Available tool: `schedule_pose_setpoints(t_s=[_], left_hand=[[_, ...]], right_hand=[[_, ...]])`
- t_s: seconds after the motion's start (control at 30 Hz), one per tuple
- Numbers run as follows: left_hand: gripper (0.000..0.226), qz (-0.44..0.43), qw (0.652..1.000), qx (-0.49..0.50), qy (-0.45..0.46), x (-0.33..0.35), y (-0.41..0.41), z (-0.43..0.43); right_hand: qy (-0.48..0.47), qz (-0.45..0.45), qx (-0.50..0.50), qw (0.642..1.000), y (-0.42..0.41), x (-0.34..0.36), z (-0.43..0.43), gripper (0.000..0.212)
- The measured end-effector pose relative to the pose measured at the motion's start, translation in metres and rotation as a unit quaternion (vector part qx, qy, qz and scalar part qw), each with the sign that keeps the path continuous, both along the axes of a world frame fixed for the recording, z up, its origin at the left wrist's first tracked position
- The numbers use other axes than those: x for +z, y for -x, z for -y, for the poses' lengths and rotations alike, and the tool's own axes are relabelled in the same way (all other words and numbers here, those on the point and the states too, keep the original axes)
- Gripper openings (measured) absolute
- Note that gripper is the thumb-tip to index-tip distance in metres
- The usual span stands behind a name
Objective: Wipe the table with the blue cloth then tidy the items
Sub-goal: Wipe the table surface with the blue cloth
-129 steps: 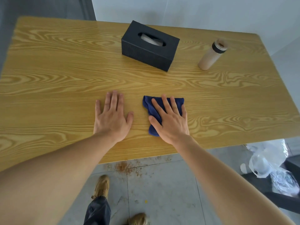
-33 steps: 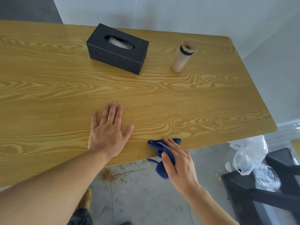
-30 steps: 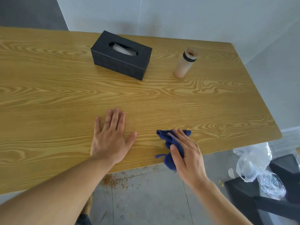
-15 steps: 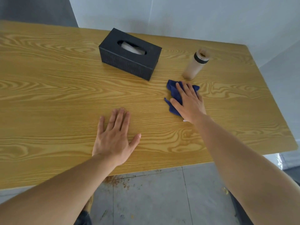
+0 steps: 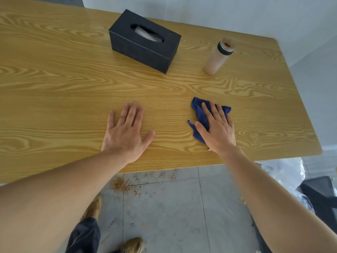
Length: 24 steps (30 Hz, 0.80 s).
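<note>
A crumpled blue cloth point(image 5: 199, 114) lies on the wooden table point(image 5: 63, 92), right of centre and near the front edge. My right hand point(image 5: 217, 128) presses flat on the cloth with fingers spread, covering most of it. My left hand point(image 5: 127, 130) rests palm down on bare wood to the left, fingers apart, holding nothing. A black tissue box point(image 5: 145, 41) stands at the back centre, set at an angle. A beige bottle point(image 5: 218, 56) with a black collar stands upright at the back right.
Brown crumbs point(image 5: 118, 185) lie on the grey tiled floor below the table's front edge. Clear plastic bags point(image 5: 284, 170) and a dark object point(image 5: 322, 194) sit on the floor at the right. My shoes and trouser leg show at the bottom.
My right hand has slid the blue cloth from near the bottle back toward the front edge. Earlier it went from the edge up toward the bottle. My left hand stayed flat.
</note>
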<state>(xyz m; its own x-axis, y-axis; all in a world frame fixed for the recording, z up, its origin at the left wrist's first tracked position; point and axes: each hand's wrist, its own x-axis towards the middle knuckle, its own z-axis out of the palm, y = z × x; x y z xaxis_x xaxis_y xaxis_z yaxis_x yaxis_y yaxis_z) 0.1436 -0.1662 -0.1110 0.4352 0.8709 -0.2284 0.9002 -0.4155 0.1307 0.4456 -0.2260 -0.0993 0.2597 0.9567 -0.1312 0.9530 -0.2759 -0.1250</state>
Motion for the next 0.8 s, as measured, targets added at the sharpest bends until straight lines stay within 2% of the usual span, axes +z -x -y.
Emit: schedule_pose_setpoints(t_s=[0.37,0.5,0.6,0.67,0.8], left_hand=[[0.086,0.032,0.999,-0.007,0.0,0.002,0.005,0.001],[0.081,0.11,0.994,-0.004,0.02,0.006,0.013,0.001],[0.073,0.215,0.975,0.002,0.06,0.013,0.026,0.0],[0.066,0.252,0.965,0.024,0.066,0.02,0.044,0.002],[0.066,0.203,0.975,0.081,0.045,0.028,0.104,0.02]], right_hand=[[-0.011,-0.002,-0.038,0.999,0.047,-0.009,0.064,0.075],[-0.023,-0.012,-0.037,0.999,0.089,-0.009,0.075,0.073],[-0.027,-0.026,-0.023,0.999,0.129,-0.011,0.081,0.071],[-0.027,-0.035,-0.018,0.999,0.153,-0.01,0.078,0.071],[-0.01,-0.037,-0.009,0.999,0.19,-0.006,0.06,0.074]])
